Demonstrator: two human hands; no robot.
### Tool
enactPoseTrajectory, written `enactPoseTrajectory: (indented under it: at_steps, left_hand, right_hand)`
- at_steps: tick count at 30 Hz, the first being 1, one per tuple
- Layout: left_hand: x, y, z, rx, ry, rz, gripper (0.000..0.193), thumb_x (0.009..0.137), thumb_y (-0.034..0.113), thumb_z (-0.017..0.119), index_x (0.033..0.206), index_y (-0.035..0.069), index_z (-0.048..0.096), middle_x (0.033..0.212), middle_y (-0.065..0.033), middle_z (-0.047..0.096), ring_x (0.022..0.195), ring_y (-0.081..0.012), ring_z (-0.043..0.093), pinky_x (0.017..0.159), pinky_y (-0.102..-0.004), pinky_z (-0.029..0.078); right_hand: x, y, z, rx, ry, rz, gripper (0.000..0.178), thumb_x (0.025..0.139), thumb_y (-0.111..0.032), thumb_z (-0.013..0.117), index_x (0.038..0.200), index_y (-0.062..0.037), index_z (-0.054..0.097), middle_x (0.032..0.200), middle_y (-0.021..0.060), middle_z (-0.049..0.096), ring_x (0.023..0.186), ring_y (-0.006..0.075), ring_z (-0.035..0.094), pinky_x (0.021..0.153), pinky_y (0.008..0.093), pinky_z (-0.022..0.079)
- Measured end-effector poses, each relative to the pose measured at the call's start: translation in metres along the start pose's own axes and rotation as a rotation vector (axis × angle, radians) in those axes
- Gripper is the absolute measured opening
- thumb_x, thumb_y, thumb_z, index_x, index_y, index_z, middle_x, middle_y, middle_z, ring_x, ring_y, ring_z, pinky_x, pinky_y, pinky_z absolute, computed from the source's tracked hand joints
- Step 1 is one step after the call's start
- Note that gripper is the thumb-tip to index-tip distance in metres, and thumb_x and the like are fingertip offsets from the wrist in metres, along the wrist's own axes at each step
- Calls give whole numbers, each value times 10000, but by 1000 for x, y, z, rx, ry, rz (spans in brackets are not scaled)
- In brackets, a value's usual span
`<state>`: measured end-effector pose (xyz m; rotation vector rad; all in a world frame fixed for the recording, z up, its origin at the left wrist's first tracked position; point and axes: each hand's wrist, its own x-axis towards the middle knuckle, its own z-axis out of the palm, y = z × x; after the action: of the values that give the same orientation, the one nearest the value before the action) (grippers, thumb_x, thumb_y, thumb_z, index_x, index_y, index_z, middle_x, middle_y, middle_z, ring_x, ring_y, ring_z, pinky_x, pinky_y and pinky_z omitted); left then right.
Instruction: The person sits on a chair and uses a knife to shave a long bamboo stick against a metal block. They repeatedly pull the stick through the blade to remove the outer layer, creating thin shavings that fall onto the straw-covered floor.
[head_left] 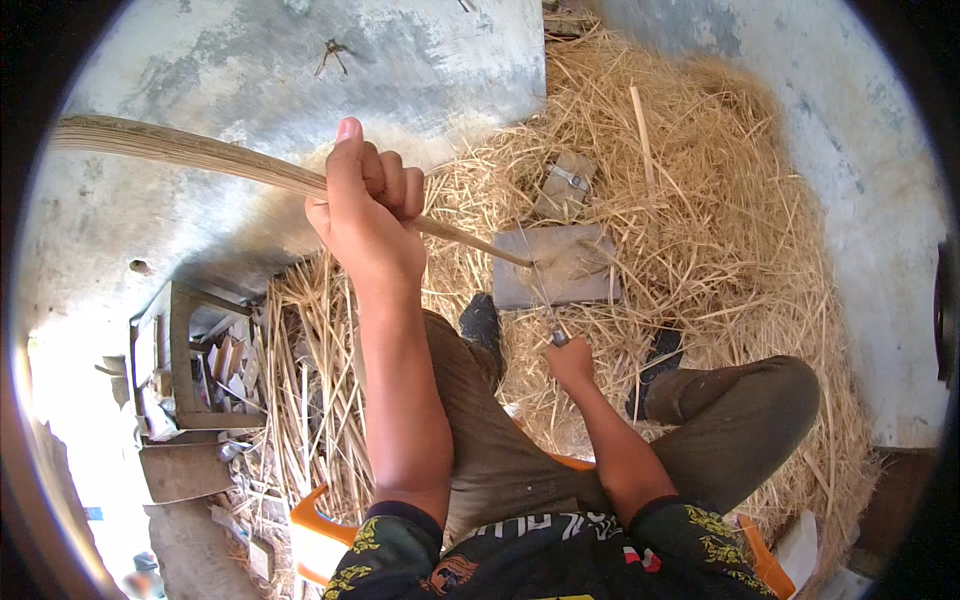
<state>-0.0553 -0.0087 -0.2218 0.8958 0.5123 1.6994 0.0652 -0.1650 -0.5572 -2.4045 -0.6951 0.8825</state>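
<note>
My left hand [365,210] is closed round a long pale strip of bamboo or wood [230,158], its thumb pointing up. The strip runs from the upper left down to a flat grey block [515,290], where its thin end meets the top. Lower and to the right, my right hand [570,362] grips the handle of a knife [559,338]. The slim blade points up and away over the block, crossing close to the strip's end; whether they touch I cannot tell. Fine dust or shavings lie on the block.
Pale curled shavings [710,230] cover the floor and pile against the right wall. Beyond the block lies a smaller block [563,190] with a metal piece on it. Bundled strips [310,370] and a cluttered wooden frame [180,350] stand left. An orange chair [308,510] is beneath me.
</note>
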Motion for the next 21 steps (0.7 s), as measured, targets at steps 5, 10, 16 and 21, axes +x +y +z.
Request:
enactPoseTrajectory:
  at_steps: [5,10,16,21]
  left_hand:
    - [-1,0,3,-3,-23,-2,479,985,167,591,611,160,293,557,61,195,477,-65,149,450,-296,128]
    - [-1,0,2,15,-1,9,478,989,176,589,611,156,297,551,59,206,477,-66,141,454,-295,129]
    - [0,1,1,51,-32,-13,470,971,201,599,636,170,271,589,49,162,496,-90,161,460,-312,147]
    - [2,-5,-1,41,-35,33,482,982,193,594,614,162,285,567,57,187,481,-72,152,455,-296,137]
  right_hand:
    - [-3,-32,-25,59,-31,-154,331,800,-300,683,838,28,709,795,253,690,781,429,686,744,509,529]
    - [-22,-78,-53,284,-23,-400,299,817,-277,669,826,22,691,759,261,664,753,407,683,704,519,509]
    - [4,16,2,-62,39,-20,331,779,-274,703,791,57,692,719,245,684,697,412,675,669,486,504]
    - [2,-16,-21,17,-16,-62,356,801,-318,692,853,33,725,802,253,704,790,429,701,730,495,537]
